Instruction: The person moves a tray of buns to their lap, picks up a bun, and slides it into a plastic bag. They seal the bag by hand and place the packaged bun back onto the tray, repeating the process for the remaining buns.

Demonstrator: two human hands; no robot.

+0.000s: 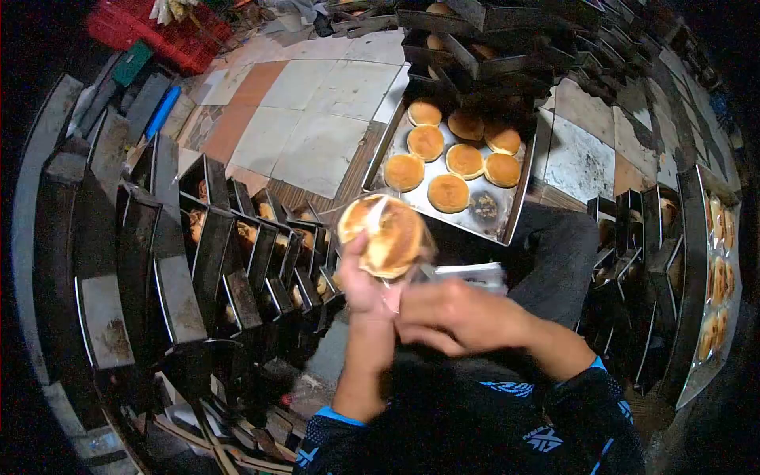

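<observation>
My left hand (360, 277) is closed around a round golden-brown bun (384, 236) inside a clear plastic bag (426, 241), held up in front of the tray. Just below and to the right, my right hand (451, 315) has its fingers curled in close to the bag's lower end. What those fingers grip is hidden, though a small pinkish patch shows between the two hands. Behind my right hand, a stack of clear plastic wrappers (475, 277) lies by my lap. Several similar buns (448, 193) sit in a metal tray (495, 226) beyond my hands.
Stacked metal trays with baked goods (178, 297) crowd my left side. More stacked trays (507, 63) stand behind the bun tray. At far right, a tray of wrapped buns (716, 269) tops another stack. A red crate (162, 39) sits at the back left on the tiled floor (317, 103).
</observation>
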